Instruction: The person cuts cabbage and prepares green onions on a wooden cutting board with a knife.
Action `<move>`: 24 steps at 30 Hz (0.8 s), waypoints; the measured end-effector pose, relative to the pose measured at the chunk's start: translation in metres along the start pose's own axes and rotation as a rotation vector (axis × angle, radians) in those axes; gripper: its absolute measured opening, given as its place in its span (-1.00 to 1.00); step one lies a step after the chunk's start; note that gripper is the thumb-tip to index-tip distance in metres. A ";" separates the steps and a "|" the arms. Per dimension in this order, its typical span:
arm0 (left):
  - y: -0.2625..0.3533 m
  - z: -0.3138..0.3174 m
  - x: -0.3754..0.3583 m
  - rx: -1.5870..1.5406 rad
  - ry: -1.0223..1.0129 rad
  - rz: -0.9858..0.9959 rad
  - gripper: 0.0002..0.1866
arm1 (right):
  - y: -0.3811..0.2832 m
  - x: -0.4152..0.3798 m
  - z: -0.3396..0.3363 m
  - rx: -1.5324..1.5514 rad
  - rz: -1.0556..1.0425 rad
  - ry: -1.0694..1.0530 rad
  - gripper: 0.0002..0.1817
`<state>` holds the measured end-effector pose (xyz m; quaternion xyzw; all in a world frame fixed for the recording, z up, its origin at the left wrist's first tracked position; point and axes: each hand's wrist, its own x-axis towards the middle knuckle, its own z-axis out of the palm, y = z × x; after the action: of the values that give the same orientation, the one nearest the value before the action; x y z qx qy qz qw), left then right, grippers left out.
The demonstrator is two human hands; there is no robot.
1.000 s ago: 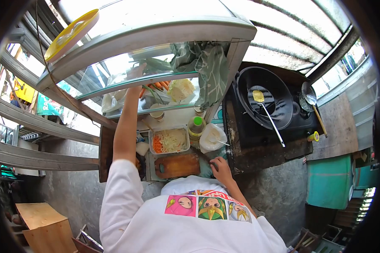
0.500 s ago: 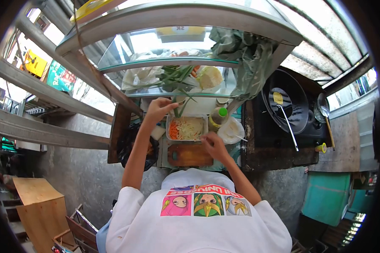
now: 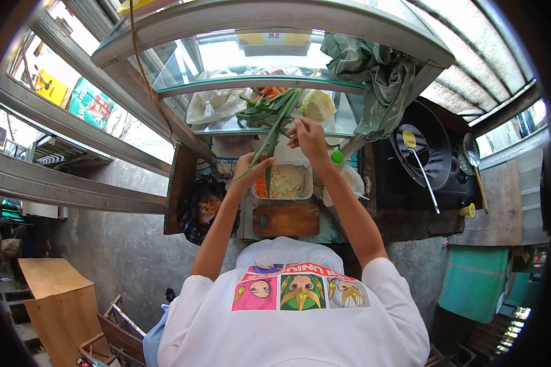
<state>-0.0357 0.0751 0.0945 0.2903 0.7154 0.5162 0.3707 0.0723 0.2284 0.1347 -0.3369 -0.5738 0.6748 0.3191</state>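
Observation:
My left hand (image 3: 251, 171) is closed round the lower ends of long green spring onion leaves (image 3: 277, 125), which slant up toward the glass shelf. My right hand (image 3: 308, 140) is beside the leaves on their right, its fingers loosely bent and apart, with nothing visible in them. Below the hands is a clear plastic container (image 3: 310, 191) holding shredded carrot and pale shredded cabbage. A brown wooden cutting board (image 3: 286, 221) lies in front of it, nearer my body.
On the glass shelf are a cut cabbage (image 3: 318, 106), carrots (image 3: 270, 92) and plastic bags. A green-capped bottle (image 3: 337, 157) stands right of the container, partly behind my forearm. A black bag (image 3: 193, 211) hangs at left. A wok (image 3: 431, 156) with a spatula sits on the stove.
My right hand has risen from the container's edge to beside the leaves. My left hand is lower and now grips several long leaves. The view has shifted slightly.

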 end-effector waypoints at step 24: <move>0.123 -0.049 0.131 0.452 0.246 0.196 -0.45 | 0.000 0.019 0.014 0.281 0.153 0.027 -0.80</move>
<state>-0.1454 0.1903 0.1909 0.3684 0.8207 0.4083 0.1551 0.0504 0.2364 0.1343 -0.3407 -0.4421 0.7662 0.3185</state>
